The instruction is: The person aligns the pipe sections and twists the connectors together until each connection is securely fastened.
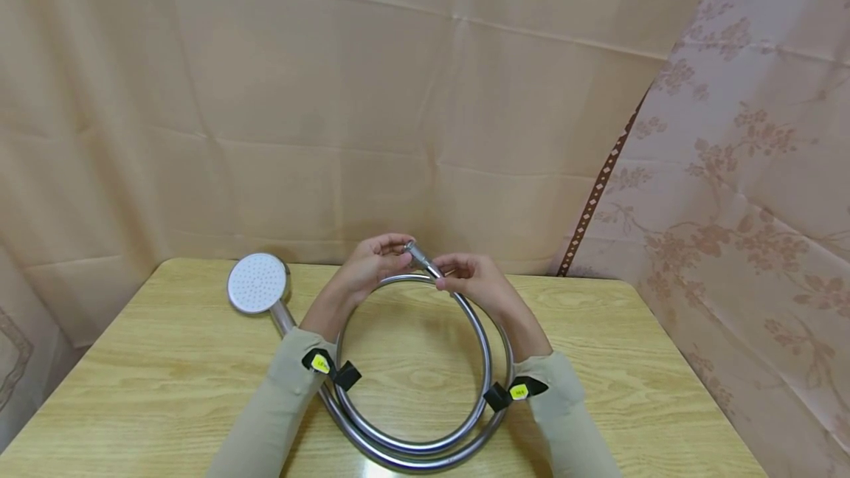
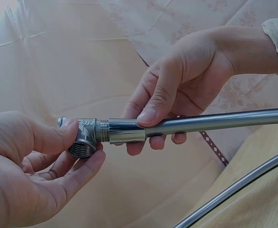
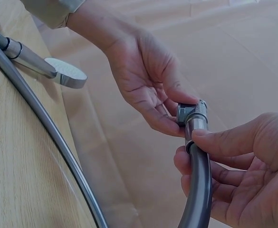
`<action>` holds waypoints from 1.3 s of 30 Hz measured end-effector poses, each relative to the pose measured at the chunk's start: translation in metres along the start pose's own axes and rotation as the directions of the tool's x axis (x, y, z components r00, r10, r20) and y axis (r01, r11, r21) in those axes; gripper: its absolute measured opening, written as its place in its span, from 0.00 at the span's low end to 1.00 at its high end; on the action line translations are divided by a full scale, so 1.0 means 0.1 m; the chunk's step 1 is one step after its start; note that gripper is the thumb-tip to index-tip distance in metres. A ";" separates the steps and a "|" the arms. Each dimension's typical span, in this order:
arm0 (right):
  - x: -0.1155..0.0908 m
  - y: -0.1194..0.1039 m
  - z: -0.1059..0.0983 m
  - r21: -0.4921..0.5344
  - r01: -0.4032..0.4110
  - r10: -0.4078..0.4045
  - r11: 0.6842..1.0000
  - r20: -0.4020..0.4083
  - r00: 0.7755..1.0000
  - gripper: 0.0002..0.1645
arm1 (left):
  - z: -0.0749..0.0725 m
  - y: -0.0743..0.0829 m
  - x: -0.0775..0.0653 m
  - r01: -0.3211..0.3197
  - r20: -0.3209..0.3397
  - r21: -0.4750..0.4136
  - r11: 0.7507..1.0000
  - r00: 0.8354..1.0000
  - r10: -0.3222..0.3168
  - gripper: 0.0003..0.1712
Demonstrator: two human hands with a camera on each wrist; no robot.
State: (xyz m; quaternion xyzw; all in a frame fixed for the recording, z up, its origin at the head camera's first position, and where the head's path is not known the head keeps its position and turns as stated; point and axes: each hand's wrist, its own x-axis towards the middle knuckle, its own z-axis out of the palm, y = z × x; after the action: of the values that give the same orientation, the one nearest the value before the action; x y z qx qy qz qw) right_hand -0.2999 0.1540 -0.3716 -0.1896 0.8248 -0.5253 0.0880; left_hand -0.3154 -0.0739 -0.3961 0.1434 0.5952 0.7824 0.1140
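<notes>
Between thumb and fingers, my left hand point(image 2: 39, 166) pinches a metal tee fitting point(image 2: 85, 135) with a threaded opening. The fitting meets the chrome end nut point(image 2: 127, 130) of a grey shower hose point(image 2: 215, 122), and some thread shows between the two. My right hand point(image 2: 186, 78) grips the hose end at that nut, thumb on top and fingers beneath. Both hands are raised above the far part of the table. The hose lies coiled in loops point(image 1: 488, 360) below them. At its other end is a round shower head point(image 1: 257, 283), face up, left of my left hand.
The light wooden table point(image 1: 199, 360) carries the coil and shower head. A beige curtain point(image 1: 319, 109) hangs behind its far edge, and a floral curtain point(image 1: 750, 190) hangs along the right. Both forearms reach over the hose loops.
</notes>
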 end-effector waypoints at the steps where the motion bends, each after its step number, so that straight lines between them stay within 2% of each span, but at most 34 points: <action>1: 0.00 0.00 0.00 -0.001 -0.001 0.001 1.000 0.001 1.000 0.19 | 0.00 0.00 0.00 0.003 -0.001 -0.002 1.000 1.000 -0.003 0.25; 18: 0.01 0.02 0.01 -0.012 0.032 -0.032 0.999 0.005 0.999 0.17 | -0.03 -0.01 0.01 0.016 -0.005 0.010 1.000 1.000 -0.016 0.26; 26: 0.00 0.01 0.00 0.049 0.015 -0.016 0.999 0.035 0.999 0.18 | -0.02 0.00 0.01 0.007 -0.003 0.005 1.000 1.000 -0.007 0.26; 32: 0.00 0.01 0.00 0.078 0.031 -0.034 0.996 0.043 0.999 0.18 | -0.01 0.00 0.01 0.001 -0.005 -0.003 1.000 1.000 -0.001 0.25; 39: 0.00 0.01 -0.02 0.104 0.000 -0.004 0.995 0.036 0.999 0.16 | -0.01 0.00 0.01 -0.008 -0.003 -0.015 1.000 1.000 0.008 0.25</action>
State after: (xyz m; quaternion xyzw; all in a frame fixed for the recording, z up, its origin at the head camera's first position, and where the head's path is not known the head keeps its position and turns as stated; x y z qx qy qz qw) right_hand -0.3008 0.1556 -0.3718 -0.1952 0.7945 -0.5640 0.1121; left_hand -0.3168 -0.0745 -0.3961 0.1436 0.5887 0.7877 0.1112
